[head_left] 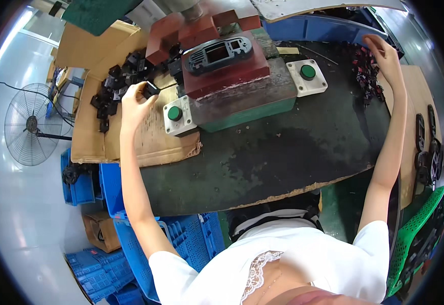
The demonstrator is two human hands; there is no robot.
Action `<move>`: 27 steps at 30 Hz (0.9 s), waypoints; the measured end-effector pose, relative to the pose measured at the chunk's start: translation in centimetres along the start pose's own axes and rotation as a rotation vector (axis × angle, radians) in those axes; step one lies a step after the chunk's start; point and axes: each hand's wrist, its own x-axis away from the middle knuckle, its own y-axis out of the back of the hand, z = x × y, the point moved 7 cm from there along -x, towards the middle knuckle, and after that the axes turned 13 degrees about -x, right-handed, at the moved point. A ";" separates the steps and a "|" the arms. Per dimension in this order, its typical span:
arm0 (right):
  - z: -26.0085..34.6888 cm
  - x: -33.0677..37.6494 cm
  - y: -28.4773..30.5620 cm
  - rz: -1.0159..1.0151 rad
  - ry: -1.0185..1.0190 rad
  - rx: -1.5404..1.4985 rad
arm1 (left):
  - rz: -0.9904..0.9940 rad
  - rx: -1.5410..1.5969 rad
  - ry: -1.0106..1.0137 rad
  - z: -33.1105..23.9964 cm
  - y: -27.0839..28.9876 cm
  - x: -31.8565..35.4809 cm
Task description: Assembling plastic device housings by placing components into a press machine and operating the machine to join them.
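Observation:
My left hand (136,104) pinches a small black plastic block (150,90) between thumb and fingers, over the edge of a cardboard box. Several similar black blocks (123,76) are heaped in that box just beyond it. At the far right, my right hand (384,55) is closed, its fingers drawn together above a pile of small black and red parts (365,76); whether anything is between them is hidden. Between my hands, a grey and black oval plastic panel (219,54) with rectangular openings lies on a dark red fixture block (227,81). Neither hand touches it.
White boxes with a green button, one left (174,113) and one right (308,72), flank the fixture. A cardboard box (92,137) stands left on the dark worktable (196,183). Blue crates (186,239) sit below it. More black panels lie on a board (410,101) at right.

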 end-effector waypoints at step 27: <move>-2.0 1.0 -5.5 0.185 -0.009 0.341 | -0.084 1.109 -0.011 -14.8 1.9 0.3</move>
